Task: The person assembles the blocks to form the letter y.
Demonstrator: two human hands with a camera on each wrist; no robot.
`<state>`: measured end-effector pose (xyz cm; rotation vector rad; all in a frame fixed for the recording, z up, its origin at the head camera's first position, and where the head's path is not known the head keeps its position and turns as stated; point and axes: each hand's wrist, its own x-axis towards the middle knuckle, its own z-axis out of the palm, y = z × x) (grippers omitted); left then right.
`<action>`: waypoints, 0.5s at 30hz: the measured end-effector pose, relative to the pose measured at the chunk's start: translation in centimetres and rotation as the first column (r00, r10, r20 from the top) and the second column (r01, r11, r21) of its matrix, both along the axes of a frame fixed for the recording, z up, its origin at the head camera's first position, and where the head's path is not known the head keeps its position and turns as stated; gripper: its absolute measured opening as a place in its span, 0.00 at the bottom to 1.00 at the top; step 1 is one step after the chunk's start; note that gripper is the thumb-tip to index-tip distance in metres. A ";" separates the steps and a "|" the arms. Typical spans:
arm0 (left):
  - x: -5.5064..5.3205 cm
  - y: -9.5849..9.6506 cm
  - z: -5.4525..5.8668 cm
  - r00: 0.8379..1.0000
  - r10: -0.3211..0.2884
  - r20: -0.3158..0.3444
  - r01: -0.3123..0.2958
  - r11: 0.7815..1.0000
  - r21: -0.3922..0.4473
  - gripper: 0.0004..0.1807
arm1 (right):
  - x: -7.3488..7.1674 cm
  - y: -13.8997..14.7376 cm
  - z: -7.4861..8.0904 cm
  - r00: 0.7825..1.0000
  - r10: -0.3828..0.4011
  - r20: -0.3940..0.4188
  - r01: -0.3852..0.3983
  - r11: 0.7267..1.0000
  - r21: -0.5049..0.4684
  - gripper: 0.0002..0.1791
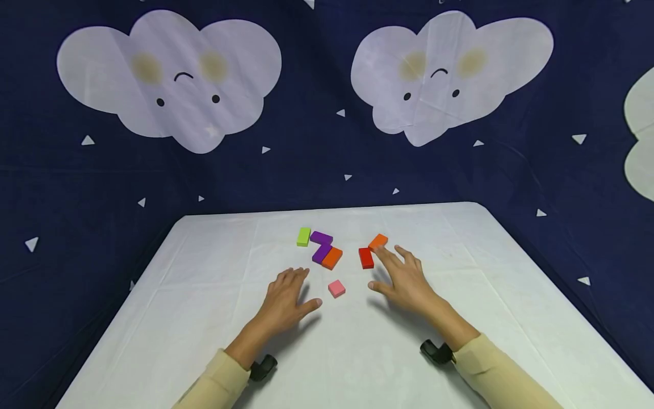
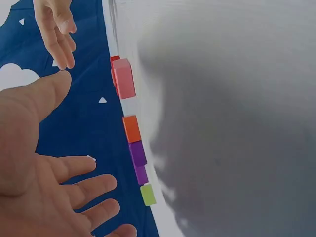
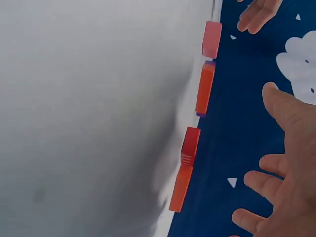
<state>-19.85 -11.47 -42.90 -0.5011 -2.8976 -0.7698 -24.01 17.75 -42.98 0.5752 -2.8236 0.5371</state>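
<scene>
A dark blue backdrop (image 1: 306, 176), lightly wrinkled, rises beyond the far edge of the white surface (image 1: 204, 307), printed with pale upside-down clouds (image 1: 176, 94) and small white triangles (image 1: 88, 141). The surface is faintly creased, its far corners rounded; soft-edged shadows (image 2: 212, 123) fall across it.

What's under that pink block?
The white table shows all around the pink block; the spot directly beneath is covered, so anything there can't be seen.

The head view crops my sleeves (image 1: 217, 382) and the rightmost cloud (image 1: 642, 136); the right wrist view crops my left hand (image 3: 260, 14), an orange block (image 3: 205, 89) mostly hiding a purple block (image 3: 211, 62).
</scene>
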 end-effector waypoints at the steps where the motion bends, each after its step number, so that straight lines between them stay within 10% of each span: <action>1: -0.1 0.1 0.0 1.000 -0.004 0.004 0.004 1.000 0.016 0.39 | -0.2 0.0 0.0 1.000 0.004 0.008 -0.004 1.000 -0.008 0.45; 15: -1.7 1.6 -0.5 0.993 0.014 0.115 -0.042 0.969 0.245 0.35 | -3.0 0.4 -0.4 0.974 0.042 0.222 0.003 0.980 -0.200 0.41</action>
